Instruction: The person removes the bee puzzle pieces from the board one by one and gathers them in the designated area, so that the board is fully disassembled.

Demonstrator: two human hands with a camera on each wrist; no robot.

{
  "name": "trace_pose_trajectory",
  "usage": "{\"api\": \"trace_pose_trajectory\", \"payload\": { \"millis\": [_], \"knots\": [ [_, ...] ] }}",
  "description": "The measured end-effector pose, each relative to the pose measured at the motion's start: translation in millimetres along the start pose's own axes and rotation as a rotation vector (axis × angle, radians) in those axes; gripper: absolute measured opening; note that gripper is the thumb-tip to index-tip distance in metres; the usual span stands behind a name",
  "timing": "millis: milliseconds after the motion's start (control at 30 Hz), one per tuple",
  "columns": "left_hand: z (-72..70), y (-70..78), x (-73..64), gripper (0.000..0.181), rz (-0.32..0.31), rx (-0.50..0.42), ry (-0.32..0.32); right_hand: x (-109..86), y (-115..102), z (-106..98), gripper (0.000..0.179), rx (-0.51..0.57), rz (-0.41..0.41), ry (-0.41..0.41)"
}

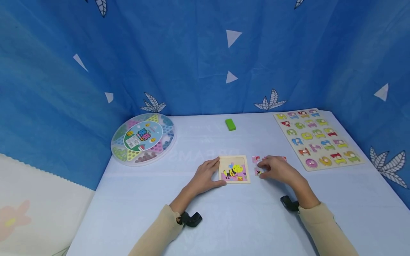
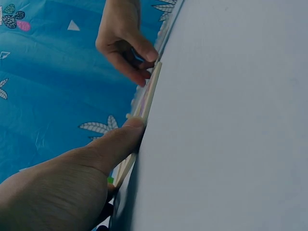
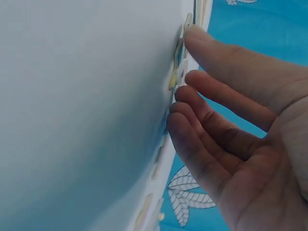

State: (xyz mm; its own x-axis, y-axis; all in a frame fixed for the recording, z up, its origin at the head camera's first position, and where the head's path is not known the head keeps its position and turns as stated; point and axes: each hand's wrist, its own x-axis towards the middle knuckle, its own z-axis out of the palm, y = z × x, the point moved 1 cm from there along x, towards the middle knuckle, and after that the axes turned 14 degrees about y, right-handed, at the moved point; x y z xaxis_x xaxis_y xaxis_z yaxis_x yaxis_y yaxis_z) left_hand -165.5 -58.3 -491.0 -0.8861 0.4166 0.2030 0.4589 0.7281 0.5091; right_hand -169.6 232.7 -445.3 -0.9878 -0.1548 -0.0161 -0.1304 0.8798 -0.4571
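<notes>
A small wooden jigsaw tray [image 1: 238, 182] lies at the middle of the table, with a bee picture [image 1: 236, 171] filling its lower part and bare wood above. My left hand [image 1: 206, 176] holds the tray at its left side, thumb at the lower corner and fingers at the upper one; the left wrist view shows the thumb against its edge. Just right of the tray, my right hand [image 1: 278, 169] bends over several loose pink pieces. Its thumb and fingers pinch a jigsaw piece [image 1: 258, 171] by the edges, with the palm free of the table in the right wrist view.
At the back left sits a round Chinese checkers set [image 1: 143, 137] under a clear cover. A green block [image 1: 230, 124] lies near the back edge. To the right is a wooden number puzzle board [image 1: 307, 136]. Blue curtain [image 1: 198, 57] hangs behind the white table [image 1: 230, 220].
</notes>
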Motion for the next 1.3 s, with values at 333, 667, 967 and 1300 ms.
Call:
{"api": "trace_pose_trajectory", "payload": {
  "millis": [333,667,967,1300],
  "knots": [
    [1.1,1.0,0.1,0.089,-0.006,0.005,-0.014,5.6,-27,8,0.045,0.050,-0.057,-0.012],
    [2.0,0.1,-0.2,0.089,-0.029,-0.005,-0.026,23.4,-54,26,0.045,0.063,-0.095,-0.058],
    [0.2,4.6,-0.3,0.088,-0.028,0.011,-0.037,32.7,-63,36,0.051,0.035,-0.083,-0.097],
    [-1.1,2.4,0.2,0.087,-0.019,0.011,-0.018,34.3,-66,37,0.048,0.015,-0.115,-0.084]
  ]
}}
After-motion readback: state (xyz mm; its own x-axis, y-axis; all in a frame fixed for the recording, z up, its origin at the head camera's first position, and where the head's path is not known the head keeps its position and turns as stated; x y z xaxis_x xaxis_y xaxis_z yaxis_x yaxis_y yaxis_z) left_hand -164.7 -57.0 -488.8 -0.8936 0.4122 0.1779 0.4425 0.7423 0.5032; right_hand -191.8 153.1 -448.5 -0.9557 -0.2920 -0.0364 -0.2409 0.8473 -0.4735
